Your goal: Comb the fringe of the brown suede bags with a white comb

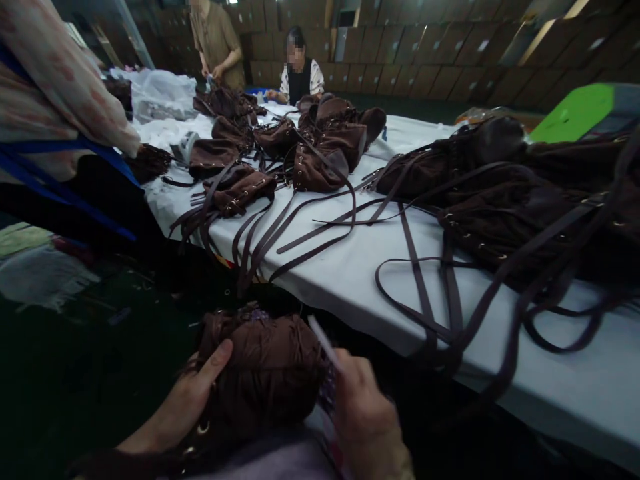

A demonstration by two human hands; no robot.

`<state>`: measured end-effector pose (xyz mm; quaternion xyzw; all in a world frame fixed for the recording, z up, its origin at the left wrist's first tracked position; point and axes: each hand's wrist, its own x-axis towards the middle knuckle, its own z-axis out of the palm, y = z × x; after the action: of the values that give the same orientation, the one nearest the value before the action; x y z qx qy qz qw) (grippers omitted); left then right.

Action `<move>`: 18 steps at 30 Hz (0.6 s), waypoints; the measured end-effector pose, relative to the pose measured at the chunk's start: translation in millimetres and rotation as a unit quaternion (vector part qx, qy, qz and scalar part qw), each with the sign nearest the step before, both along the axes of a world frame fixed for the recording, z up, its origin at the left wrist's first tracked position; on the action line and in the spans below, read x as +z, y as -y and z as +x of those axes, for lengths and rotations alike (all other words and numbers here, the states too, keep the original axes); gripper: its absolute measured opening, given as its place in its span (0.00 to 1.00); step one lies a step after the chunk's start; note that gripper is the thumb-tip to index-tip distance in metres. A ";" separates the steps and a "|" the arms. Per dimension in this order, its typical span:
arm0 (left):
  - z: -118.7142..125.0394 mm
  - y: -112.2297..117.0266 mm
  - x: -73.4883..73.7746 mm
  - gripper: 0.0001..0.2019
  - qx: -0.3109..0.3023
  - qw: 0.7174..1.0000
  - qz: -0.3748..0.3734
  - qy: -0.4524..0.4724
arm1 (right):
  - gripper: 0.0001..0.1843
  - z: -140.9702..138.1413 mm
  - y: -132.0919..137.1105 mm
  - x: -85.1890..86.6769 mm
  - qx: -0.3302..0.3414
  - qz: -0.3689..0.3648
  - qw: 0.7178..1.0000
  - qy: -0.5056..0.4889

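In front of me, near my lap, is a dark brown fabric bag [270, 353] with gathered cloth and metal eyelets. My left hand [195, 390] grips its left side, thumb on top and the other fingers hidden behind the cloth. At the bag's right side, my right hand [363, 407] is closed around a thin, pale, flat-looking tool [324, 341] that points up and left. Motion blurs this hand, and the tool's exact kind is unclear. Whether the tool touches the cloth cannot be made out.
A white-covered table [340, 280] runs across the view, bearing several brown bags [320, 157] with long straps [410, 267] hanging over its edge. One person [60, 100] stands close at left; two others are at the far end. A green panel [575, 113] stands at right.
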<state>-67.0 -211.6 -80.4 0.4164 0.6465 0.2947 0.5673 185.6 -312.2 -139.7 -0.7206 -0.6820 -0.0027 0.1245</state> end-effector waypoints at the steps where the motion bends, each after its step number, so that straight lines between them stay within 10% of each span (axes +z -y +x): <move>1: 7.8 0.8 0.7 0.24 -0.012 0.999 -0.016 0.027 | 0.21 -24.7 -5.3 8.5 0.077 0.061 0.995 0.007; 4: 20.2 1.0 4.4 0.24 -0.005 0.992 -0.045 0.117 | 0.23 -53.0 -25.1 9.9 0.155 0.101 0.980 0.073; 11: 6.6 -4.7 7.9 0.20 0.106 0.973 -0.100 0.181 | 0.22 72.8 -11.8 -69.0 -0.169 -0.176 0.967 0.074; 14: 9.5 -7.7 2.2 0.20 0.135 0.930 -0.198 0.279 | 0.17 63.2 3.8 -65.1 -0.203 -0.017 0.979 0.017; 18: 16.3 -9.6 -3.1 0.23 0.138 0.895 -0.275 0.324 | 0.22 7.9 3.5 -48.4 0.012 0.150 0.987 -0.049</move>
<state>-50.6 -202.1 -83.5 0.0318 0.5334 0.2987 0.7907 193.5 -315.7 -188.1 -0.6844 -0.6758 -0.0679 0.2650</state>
